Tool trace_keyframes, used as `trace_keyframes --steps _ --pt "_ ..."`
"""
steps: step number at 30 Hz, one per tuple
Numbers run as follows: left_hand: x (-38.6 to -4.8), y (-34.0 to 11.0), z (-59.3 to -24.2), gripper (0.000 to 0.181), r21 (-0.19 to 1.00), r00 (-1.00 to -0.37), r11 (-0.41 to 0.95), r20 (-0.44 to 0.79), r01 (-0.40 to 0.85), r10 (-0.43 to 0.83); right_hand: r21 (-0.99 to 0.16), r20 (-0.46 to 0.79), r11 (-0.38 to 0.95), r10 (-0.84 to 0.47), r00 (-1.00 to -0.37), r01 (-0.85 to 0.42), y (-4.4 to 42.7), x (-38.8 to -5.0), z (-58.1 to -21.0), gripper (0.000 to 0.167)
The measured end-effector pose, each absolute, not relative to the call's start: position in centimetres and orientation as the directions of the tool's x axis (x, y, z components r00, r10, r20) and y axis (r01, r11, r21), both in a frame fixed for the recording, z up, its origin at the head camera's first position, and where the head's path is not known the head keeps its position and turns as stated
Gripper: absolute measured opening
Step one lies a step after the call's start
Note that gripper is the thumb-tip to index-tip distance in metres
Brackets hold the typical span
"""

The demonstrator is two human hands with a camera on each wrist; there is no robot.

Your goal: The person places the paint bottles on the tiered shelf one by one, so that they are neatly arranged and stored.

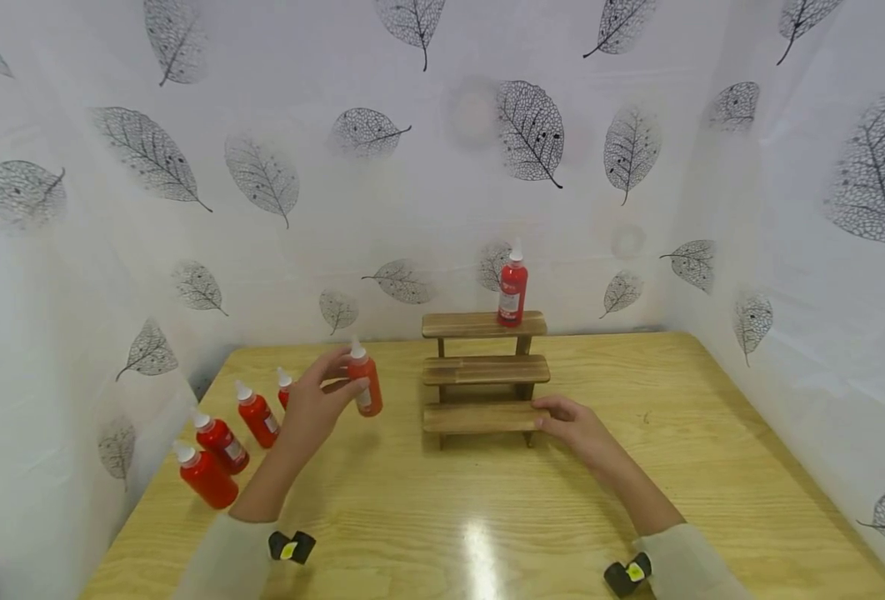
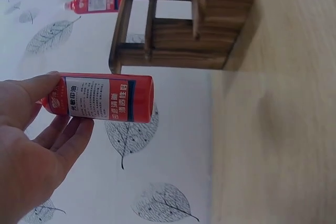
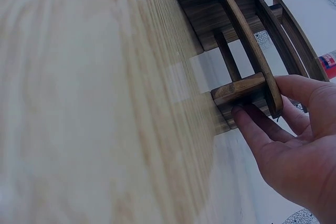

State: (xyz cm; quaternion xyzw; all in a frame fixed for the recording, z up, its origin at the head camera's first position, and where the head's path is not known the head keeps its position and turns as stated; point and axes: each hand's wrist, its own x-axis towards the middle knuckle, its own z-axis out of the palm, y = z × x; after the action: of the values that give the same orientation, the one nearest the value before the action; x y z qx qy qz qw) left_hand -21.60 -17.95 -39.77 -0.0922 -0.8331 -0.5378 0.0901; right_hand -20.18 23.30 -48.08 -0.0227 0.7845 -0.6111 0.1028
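My left hand (image 1: 321,400) holds a red bottle (image 1: 367,385) with a white nozzle between thumb and fingers, above the table and left of the wooden three-step stand (image 1: 486,369). In the left wrist view the bottle (image 2: 105,97) shows a white label, and the hand (image 2: 37,135) grips it near its nozzle end. My right hand (image 1: 579,429) pinches the right end of the stand's lowest step; in the right wrist view, thumb and fingers of the hand (image 3: 299,135) lie around that end of the stand (image 3: 244,90). Another red bottle (image 1: 512,292) stands upright on the top step.
Several red bottles with white nozzles, one of them here (image 1: 221,444), stand in a slanting row at the left of the wooden table (image 1: 412,525). The nearest to my left arm is partly hidden by it. A leaf-patterned white sheet (image 1: 442,208) hangs behind and at both sides.
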Motion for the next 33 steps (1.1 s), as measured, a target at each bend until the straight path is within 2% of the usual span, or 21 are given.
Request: trace_keyframes --steps 9,20,27,33 --pt "-23.8 -14.5 -36.3 0.061 0.879 -0.938 0.327 0.316 0.346 0.143 -0.966 -0.130 0.243 -0.171 -0.977 0.086 23.3 -20.2 -48.1 0.048" --pt "-26.9 -8.8 -33.6 0.051 0.838 -0.874 0.264 0.425 0.478 0.235 -0.961 -0.137 0.260 -0.151 -0.979 0.094 23.4 -20.3 -48.1 0.048" --pt "-28.6 -5.2 -32.4 0.053 0.837 -0.875 0.271 0.417 0.475 0.246 -0.959 -0.132 0.271 -0.153 -0.979 0.087 23.5 -20.2 -47.9 0.049" --pt "-30.2 -3.6 -31.7 0.053 0.861 -0.914 0.312 0.353 0.402 0.202 -0.957 -0.121 0.279 -0.160 -0.980 0.073 23.3 -20.1 -47.8 0.049"
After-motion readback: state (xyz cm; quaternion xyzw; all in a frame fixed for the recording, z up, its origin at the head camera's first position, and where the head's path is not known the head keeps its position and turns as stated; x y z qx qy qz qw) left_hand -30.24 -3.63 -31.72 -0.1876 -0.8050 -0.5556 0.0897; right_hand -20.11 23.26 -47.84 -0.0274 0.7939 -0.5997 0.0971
